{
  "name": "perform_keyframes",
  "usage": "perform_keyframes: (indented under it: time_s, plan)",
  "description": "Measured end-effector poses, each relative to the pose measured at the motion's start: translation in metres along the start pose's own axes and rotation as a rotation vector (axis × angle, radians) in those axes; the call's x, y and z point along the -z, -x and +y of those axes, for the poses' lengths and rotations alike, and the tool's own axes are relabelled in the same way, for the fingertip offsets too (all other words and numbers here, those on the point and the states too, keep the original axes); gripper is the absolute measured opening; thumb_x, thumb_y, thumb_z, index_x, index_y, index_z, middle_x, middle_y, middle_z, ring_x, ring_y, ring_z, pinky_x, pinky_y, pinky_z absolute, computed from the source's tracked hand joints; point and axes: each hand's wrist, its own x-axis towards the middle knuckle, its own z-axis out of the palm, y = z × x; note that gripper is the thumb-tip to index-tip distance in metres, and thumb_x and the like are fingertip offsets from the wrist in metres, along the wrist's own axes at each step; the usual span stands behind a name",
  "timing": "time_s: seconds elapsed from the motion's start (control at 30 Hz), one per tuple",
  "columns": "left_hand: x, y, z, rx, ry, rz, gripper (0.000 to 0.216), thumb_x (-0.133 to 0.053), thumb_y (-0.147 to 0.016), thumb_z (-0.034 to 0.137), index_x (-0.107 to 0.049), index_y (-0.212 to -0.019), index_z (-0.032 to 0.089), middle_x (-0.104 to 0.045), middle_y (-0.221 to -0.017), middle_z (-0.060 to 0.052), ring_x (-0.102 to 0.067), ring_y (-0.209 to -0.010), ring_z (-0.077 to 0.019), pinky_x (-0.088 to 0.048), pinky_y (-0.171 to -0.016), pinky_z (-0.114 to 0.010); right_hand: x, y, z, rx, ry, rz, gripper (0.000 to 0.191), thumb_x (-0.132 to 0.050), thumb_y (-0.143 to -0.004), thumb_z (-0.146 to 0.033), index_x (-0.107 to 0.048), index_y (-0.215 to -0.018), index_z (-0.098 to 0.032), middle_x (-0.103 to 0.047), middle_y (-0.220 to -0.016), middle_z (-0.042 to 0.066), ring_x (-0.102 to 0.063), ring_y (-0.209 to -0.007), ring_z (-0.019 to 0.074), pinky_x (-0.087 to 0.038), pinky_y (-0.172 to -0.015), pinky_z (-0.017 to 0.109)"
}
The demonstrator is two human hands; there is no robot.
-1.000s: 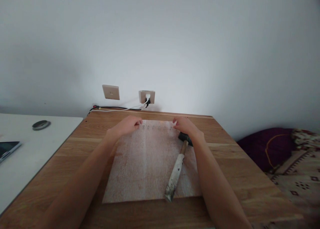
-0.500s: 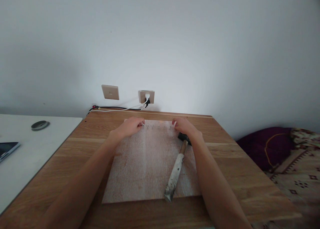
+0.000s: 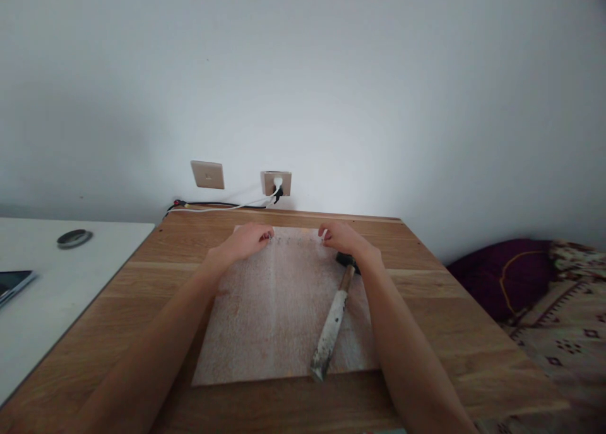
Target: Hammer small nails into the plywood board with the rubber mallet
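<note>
Our right hand (image 3: pixel 344 239) has edged toward our left hand (image 3: pixel 250 238) over the board's (image 3: pixel 255 323) far end; both curl, hold unclear. Beside the right, our hammer (image 3: pixel 334 320) slants handle-first toward us.

From where I stand, a pale, whitish wooden board (image 3: pixel 258 314) with a rough, streaky grain lies flat on the desk (image 3: pixel 426 314). Along its far edge runs a row of small nails (image 3: pixel 288 240), too tiny to make out clearly. A hammer (image 3: pixel 332 320) lies slantwise across the board's right half, its dark head at the far end; the handle, bare wood then scuffed white, reaches the near edge.
</note>
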Motion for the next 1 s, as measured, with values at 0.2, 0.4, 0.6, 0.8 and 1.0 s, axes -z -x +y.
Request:
perform_keyframes:
  time_s: [0.2,0.4,0.6,0.8,1.0]
  plan:
    - [0.002,0.001,0.003,0.020,0.000,-0.014,0.024,-0.055,-0.093,0.019,-0.078,-0.101,0.022,-0.080,-0.106,-0.008,-0.073,-0.100,-0.0269,-0.053,-0.088,-0.035,-0.005,-0.003,-0.002,-0.027,-0.003,-0.008,0.020,-0.071,-0.087,-0.009,-0.079,-0.103,-0.019,-0.080,-0.105,0.008,-0.072,-0.095,0.0171,-0.051,-0.085,0.024]
    - [0.001,0.000,0.003,0.026,0.026,-0.008,0.021,-0.057,-0.092,0.020,-0.078,-0.097,0.021,-0.079,-0.101,-0.008,-0.072,-0.095,-0.0255,-0.052,-0.086,-0.034,-0.002,-0.002,-0.007,-0.020,0.004,0.008,0.027,-0.067,-0.087,-0.004,-0.080,-0.104,-0.020,-0.081,-0.107,0.008,-0.073,-0.100,0.0180,-0.052,-0.089,0.024]
    - [0.005,0.002,0.009,0.044,0.012,-0.010,0.019,-0.058,-0.093,0.023,-0.076,-0.095,0.021,-0.079,-0.098,-0.008,-0.071,-0.093,-0.0256,-0.051,-0.084,-0.034,0.001,0.001,-0.026,0.036,0.013,0.021,0.026,-0.065,-0.091,-0.003,-0.082,-0.103,-0.018,-0.081,-0.110,0.009,-0.073,-0.105,0.0199,-0.052,-0.092,0.024]
    - [0.005,0.003,0.014,0.064,-0.007,0.010,0.014,-0.060,-0.092,0.022,-0.074,-0.094,0.020,-0.077,-0.095,-0.007,-0.070,-0.091,-0.0240,-0.049,-0.080,-0.031,-0.006,-0.002,-0.035,0.064,0.024,0.023,0.021,-0.067,-0.093,-0.008,-0.083,-0.105,-0.016,-0.082,-0.110,0.011,-0.075,-0.106,0.0225,-0.052,-0.094,0.027]
    - [0.008,0.004,0.019,0.089,-0.016,0.026,0.010,-0.064,-0.093,0.024,-0.071,-0.088,0.019,-0.076,-0.089,-0.006,-0.068,-0.085,-0.0220,-0.045,-0.075,-0.030,-0.011,-0.004,-0.036,0.103,0.027,0.037,0.024,-0.066,-0.092,-0.004,-0.083,-0.105,-0.015,-0.082,-0.111,0.013,-0.075,-0.107,0.0241,-0.052,-0.092,0.027]
